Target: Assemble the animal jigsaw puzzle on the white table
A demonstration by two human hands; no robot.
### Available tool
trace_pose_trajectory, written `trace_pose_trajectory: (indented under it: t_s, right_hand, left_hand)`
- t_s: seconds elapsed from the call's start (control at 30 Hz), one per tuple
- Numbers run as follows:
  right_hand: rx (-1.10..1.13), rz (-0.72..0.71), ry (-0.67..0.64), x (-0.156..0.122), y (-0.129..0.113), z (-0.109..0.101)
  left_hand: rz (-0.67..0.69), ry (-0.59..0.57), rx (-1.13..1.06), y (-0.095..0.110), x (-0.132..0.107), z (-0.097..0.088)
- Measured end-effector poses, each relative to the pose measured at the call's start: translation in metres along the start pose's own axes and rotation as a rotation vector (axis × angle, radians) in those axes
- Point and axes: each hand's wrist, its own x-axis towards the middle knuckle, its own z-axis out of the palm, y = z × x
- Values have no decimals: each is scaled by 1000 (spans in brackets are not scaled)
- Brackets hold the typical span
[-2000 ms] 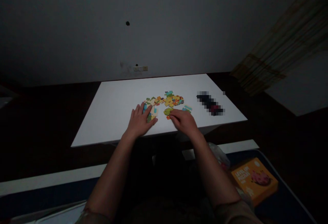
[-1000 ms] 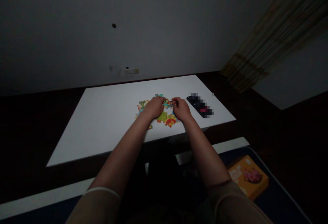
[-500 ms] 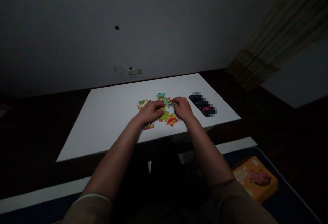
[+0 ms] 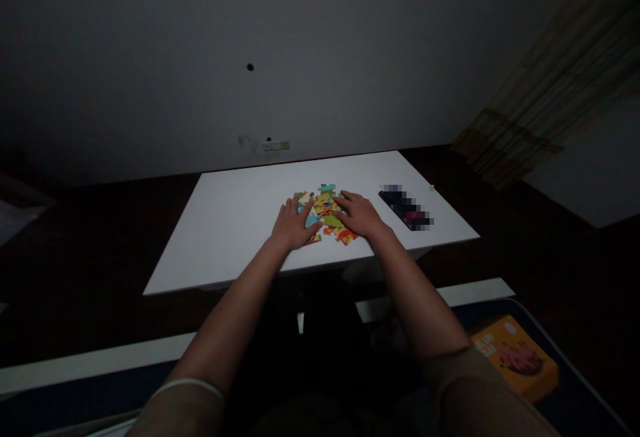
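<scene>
A cluster of colourful jigsaw pieces (image 4: 324, 207) lies near the middle of a white table (image 4: 235, 217). My left hand (image 4: 293, 225) rests flat on the left part of the cluster, fingers stretched out and apart. My right hand (image 4: 361, 215) lies flat on the right part, fingers extended over the pieces. Neither hand is lifting a piece. Some pieces are hidden under both palms.
A dark blurred-out object (image 4: 406, 208) lies on the table right of the pieces. An orange puzzle box (image 4: 517, 358) sits low at the right, off the table. A dim wall stands behind the table and a curtain (image 4: 545, 97) hangs at the right.
Both hands, curled over the pieces a moment ago, have flattened out with fingers spread on the cluster. The pieces are now gathered more closely between them.
</scene>
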Motion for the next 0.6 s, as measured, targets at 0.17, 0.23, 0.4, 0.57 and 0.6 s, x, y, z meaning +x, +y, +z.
trace_pose_trajectory:
  t_s: [0.17, 0.23, 0.4, 0.57, 0.6]
  right_hand:
    - [57, 70, 64, -1, 13, -2]
    - [104, 75, 92, -8, 21, -4]
    - [183, 97, 94, -41, 33, -15]
    - [132, 117, 116, -75, 26, -22]
    - [100, 115, 116, -80, 23, -21]
  left_hand:
    - [-24, 18, 13, 24, 29, 15]
    - [-28, 31, 14, 30, 37, 21]
    - [-18, 84, -8, 31, 54, 34]
    - [49, 198, -116, 26, 72, 38]
    - [62, 210, -152, 24, 76, 37]
